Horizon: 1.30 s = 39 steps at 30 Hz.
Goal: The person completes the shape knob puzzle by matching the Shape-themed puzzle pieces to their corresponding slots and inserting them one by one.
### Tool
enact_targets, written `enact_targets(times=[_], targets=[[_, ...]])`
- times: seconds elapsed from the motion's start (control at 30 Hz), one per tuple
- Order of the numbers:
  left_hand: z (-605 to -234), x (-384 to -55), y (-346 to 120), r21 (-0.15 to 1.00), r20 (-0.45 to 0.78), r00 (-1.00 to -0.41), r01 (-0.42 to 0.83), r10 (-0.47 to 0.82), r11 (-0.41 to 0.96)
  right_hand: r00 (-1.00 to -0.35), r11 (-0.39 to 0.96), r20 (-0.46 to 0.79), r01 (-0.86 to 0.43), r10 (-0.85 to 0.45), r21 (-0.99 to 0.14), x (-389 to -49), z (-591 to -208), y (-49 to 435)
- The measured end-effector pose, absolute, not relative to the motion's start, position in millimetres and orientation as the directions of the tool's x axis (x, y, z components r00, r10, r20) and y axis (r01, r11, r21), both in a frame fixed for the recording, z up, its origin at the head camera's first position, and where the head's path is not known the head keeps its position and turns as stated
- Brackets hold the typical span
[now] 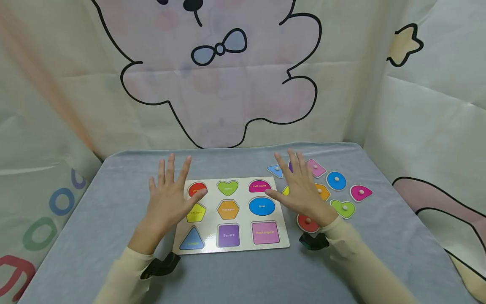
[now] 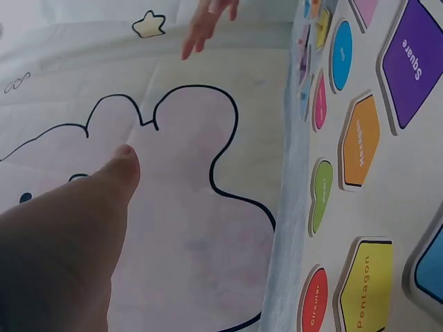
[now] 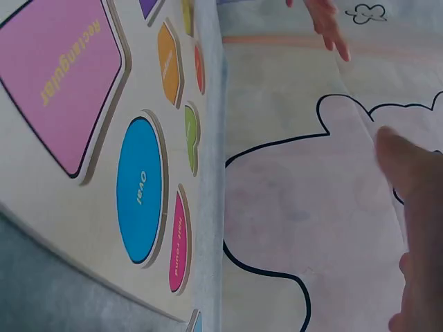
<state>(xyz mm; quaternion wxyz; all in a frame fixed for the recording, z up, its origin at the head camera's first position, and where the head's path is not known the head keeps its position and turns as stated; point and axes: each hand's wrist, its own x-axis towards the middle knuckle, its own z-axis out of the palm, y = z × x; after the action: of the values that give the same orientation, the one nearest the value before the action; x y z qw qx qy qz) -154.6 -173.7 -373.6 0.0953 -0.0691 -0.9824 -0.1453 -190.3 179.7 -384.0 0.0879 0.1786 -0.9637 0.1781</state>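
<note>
A white puzzle board [image 1: 243, 185] lies on the table, its coloured shape recesses labelled with names such as Square, Oval and Rectangular. Fingers spread, my left hand [image 1: 165, 204] is raised over the board's left edge and holds nothing. My right hand [image 1: 303, 190], also spread and holding nothing, is over the right edge and the loose pieces. Beside it lie knobbed pieces: a blue triangle [image 1: 275, 171], a pink rectangle [image 1: 318, 170], a blue oval [image 1: 336, 181], a magenta half round [image 1: 360, 194], a green heart [image 1: 347, 210] and a red circle [image 1: 305, 223]. Purple, yellow and orange pieces are partly covered.
A grey-blue cloth [image 1: 243, 278] covers the table. Behind it hangs a pale curtain [image 1: 341, 55] with a cartoon figure and bow tie. More printed fabric stands at the left and right sides. Dark straps [image 1: 161, 266] sit at both wrists.
</note>
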Motion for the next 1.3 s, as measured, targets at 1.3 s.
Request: enact_targets(times=[1.3], targets=[[-414.5,-168.4,-250.4,0.526,-0.199,-0.920,0.191,0.338,0.829,-0.824,0.590,-0.123,-0.283,-0.553,-0.756,-164.1,-413.1,285.7]])
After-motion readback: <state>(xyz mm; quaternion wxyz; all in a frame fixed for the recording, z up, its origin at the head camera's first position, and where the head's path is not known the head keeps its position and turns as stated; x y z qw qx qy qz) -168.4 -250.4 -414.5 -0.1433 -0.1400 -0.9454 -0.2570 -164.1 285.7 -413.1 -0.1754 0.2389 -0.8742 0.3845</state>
